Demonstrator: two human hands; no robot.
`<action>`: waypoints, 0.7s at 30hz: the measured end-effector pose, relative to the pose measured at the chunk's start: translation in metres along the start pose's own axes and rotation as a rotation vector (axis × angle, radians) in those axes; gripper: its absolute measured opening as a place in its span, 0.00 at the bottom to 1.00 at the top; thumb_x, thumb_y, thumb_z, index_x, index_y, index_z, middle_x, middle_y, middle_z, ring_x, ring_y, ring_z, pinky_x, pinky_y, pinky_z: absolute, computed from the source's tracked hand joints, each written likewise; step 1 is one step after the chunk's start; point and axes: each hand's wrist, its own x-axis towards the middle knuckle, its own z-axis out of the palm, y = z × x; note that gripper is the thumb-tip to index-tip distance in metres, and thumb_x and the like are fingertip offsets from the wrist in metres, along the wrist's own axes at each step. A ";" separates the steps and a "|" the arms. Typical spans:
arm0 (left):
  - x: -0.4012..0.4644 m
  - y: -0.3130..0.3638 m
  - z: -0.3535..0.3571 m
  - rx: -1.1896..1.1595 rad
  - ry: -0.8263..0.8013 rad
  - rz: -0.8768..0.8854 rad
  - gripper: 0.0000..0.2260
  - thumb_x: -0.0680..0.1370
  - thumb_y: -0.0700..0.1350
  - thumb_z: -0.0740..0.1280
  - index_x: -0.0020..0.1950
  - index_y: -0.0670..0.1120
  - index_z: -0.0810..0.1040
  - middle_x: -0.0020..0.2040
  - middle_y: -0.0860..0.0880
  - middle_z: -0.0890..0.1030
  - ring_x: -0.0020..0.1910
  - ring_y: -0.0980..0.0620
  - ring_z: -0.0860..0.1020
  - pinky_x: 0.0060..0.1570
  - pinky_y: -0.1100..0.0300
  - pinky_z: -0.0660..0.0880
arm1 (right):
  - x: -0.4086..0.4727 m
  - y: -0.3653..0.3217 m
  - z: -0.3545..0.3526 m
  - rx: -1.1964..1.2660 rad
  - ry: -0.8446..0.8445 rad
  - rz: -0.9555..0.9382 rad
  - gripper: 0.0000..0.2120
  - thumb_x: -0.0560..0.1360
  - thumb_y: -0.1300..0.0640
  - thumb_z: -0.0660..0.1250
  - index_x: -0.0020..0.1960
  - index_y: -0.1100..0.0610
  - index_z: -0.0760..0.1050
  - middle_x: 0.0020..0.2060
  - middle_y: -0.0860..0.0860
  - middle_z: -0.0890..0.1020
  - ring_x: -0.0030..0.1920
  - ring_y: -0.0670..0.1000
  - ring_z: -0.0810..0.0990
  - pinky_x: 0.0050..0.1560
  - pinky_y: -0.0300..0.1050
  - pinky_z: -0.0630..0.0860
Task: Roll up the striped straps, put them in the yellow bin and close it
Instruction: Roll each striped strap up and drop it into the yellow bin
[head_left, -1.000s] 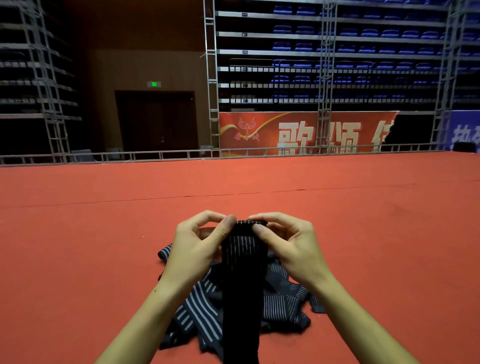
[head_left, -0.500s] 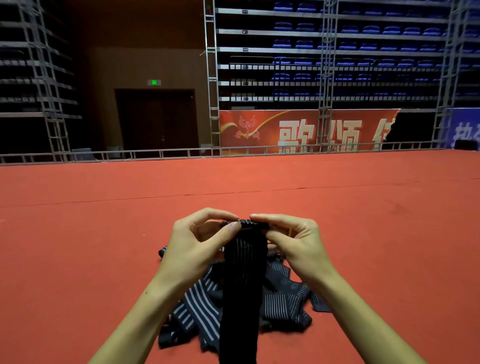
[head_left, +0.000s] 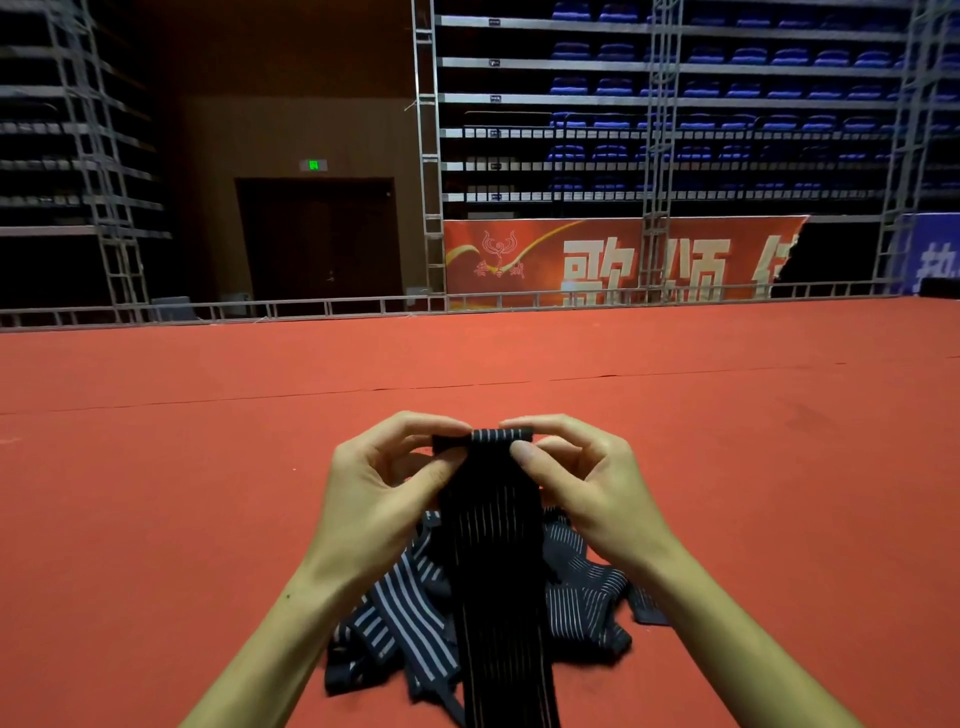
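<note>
The striped strap (head_left: 496, 545) is hanging taut above the red carpet (head_left: 156, 493), its top end folded into a small roll. The left hand (head_left: 384, 493) is pinching the roll's left end between thumb and forefinger, and the right hand (head_left: 582, 483) is pinching its right end. A heap of striped straps (head_left: 395, 629) is lying on the carpet beneath the wrists, toward its near edge.

Black straps with thin white stripes on an orange-red carpet

The held strap (head_left: 496, 545) is black with fine pale pinstripes; the pile of straps (head_left: 405, 631) is dark navy-black with bolder white stripes. The carpet (head_left: 182, 467) is flat orange-red. Out back, blue seats (head_left: 748, 54), a red banner (head_left: 613, 257) with cream lettering, and a green exit sign (head_left: 313, 165).
</note>
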 end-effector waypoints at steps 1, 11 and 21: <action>0.000 0.000 0.000 0.009 0.011 0.005 0.08 0.79 0.35 0.74 0.55 0.45 0.87 0.51 0.44 0.89 0.48 0.43 0.89 0.44 0.53 0.85 | 0.000 0.001 0.001 0.005 -0.001 -0.019 0.09 0.83 0.64 0.70 0.60 0.57 0.85 0.41 0.53 0.88 0.42 0.47 0.86 0.41 0.37 0.79; 0.010 0.006 -0.005 0.017 -0.056 -0.238 0.11 0.80 0.53 0.72 0.53 0.47 0.87 0.42 0.43 0.87 0.37 0.47 0.82 0.35 0.53 0.84 | 0.003 0.010 0.003 0.005 0.022 -0.046 0.12 0.83 0.68 0.69 0.60 0.56 0.85 0.48 0.59 0.89 0.50 0.52 0.88 0.51 0.46 0.83; 0.006 0.006 -0.009 0.113 -0.142 -0.172 0.11 0.80 0.37 0.75 0.61 0.47 0.85 0.52 0.47 0.90 0.50 0.46 0.88 0.44 0.51 0.83 | 0.001 0.005 0.001 -0.239 -0.004 -0.003 0.09 0.82 0.55 0.73 0.61 0.45 0.83 0.45 0.51 0.89 0.44 0.46 0.86 0.44 0.47 0.79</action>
